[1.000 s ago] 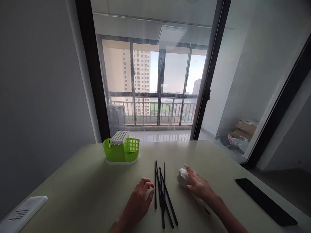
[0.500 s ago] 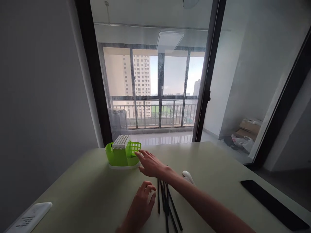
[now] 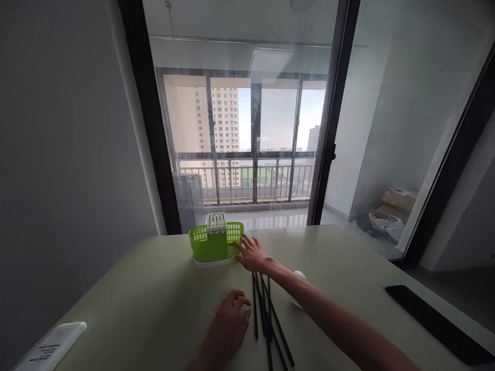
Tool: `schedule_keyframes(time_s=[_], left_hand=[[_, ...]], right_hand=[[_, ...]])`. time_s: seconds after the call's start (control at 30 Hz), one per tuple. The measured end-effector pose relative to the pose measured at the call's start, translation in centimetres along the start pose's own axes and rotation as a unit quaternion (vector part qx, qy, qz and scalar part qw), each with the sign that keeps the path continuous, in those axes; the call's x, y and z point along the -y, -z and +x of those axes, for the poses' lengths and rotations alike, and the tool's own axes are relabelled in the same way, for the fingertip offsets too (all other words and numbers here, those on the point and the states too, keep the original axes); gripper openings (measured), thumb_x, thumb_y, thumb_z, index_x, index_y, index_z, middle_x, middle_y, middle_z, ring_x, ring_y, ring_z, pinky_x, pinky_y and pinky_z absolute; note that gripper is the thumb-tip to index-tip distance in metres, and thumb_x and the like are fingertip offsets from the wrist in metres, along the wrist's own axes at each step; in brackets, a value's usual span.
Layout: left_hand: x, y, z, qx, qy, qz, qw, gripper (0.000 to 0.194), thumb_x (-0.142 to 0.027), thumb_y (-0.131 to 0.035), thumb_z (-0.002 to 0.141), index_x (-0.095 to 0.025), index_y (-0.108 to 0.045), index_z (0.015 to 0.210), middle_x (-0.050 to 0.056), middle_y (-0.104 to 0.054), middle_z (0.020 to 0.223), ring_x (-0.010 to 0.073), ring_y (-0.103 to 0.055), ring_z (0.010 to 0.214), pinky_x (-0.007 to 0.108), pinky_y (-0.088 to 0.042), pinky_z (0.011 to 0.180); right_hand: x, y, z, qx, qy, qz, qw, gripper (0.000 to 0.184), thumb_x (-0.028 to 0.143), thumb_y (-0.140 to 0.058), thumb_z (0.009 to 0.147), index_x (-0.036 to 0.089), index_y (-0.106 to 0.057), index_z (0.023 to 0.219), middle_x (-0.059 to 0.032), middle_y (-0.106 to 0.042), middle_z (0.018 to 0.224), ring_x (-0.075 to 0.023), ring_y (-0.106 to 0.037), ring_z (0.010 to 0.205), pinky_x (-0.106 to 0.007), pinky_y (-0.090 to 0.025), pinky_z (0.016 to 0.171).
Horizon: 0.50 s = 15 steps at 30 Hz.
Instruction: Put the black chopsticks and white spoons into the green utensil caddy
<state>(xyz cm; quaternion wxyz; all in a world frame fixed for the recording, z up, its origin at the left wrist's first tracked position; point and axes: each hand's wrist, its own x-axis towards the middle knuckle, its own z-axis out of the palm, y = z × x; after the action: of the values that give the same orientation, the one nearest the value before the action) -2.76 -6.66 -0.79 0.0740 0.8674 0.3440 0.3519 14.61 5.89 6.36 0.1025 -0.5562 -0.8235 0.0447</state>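
Note:
A green plastic cutlery holder [image 3: 209, 248] with slotted sides, a white base and a white slotted top piece stands upright toward the far side of the table. My right hand [image 3: 253, 254] reaches forward with its fingers hooked at the holder's right rim. Below that arm, several black chopsticks [image 3: 266, 314] lie in a loose, crossing bundle. Just left of them rests my left hand [image 3: 231, 315], loosely curled, its thumb a little apart and nothing visible in it. White spoon-like pieces [image 3: 300, 276] are partly hidden behind my right forearm.
The pale table [image 3: 154, 299] fills the foreground. A white power strip [image 3: 54, 345] lies at the near left, a long black flat piece [image 3: 433, 322] at the right edge. Behind the table stands a dark-framed glass door [image 3: 330, 154]; cardboard and bags [image 3: 390, 221] sit beyond it.
The cutlery holder has shifted to the right and turned slightly, with my right hand moving along at its rim. My left hand stays almost in place beside the chopsticks.

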Motion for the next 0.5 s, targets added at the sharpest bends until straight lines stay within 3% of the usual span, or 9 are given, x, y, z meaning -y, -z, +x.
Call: schedule_keyframes(time_s=[0.13, 0.3, 0.5], left_hand=[[-0.1, 0.0, -0.1, 0.01, 0.005, -0.011, 1.0, 0.019, -0.009, -0.051, 0.091, -0.023, -0.062, 0.098, 0.009, -0.066, 0.109, 0.0231, -0.069, 0.102, 0.042, -0.06, 0.09], [-0.2, 0.5, -0.2, 0.017, 0.01, -0.012, 1.0, 0.013, -0.013, -0.053, 0.092, -0.022, -0.061, 0.097, 0.009, -0.066, 0.108, 0.0225, -0.069, 0.099, 0.039, -0.06, 0.087], [-0.3, 0.6, -0.3, 0.037, 0.013, -0.014, 0.999, 0.013, -0.016, -0.048, 0.098, -0.023, -0.06, 0.1, 0.009, -0.064, 0.111, 0.0202, -0.068, 0.099, 0.037, -0.059, 0.089]], right_hand=[[-4.3, 0.3, -1.4, 0.006, -0.036, -0.013, 0.999, 0.067, 0.054, -0.034, 0.104, 0.019, -0.026, 0.162, -0.016, -0.024, 0.169, -0.027, -0.004, 0.159, -0.056, -0.004, 0.125], [-9.5, 0.9, -3.8, 0.01, -0.035, -0.016, 0.999, 0.068, 0.055, -0.034, 0.104, 0.021, -0.025, 0.162, -0.0141, -0.025, 0.169, -0.024, -0.011, 0.158, -0.047, -0.011, 0.126], [-13.8, 1.0, -7.4, 0.002, -0.062, -0.012, 0.998, 0.067, 0.054, -0.037, 0.103, 0.021, -0.028, 0.161, -0.0141, -0.025, 0.169, -0.0274, -0.014, 0.158, -0.048, -0.015, 0.125]])
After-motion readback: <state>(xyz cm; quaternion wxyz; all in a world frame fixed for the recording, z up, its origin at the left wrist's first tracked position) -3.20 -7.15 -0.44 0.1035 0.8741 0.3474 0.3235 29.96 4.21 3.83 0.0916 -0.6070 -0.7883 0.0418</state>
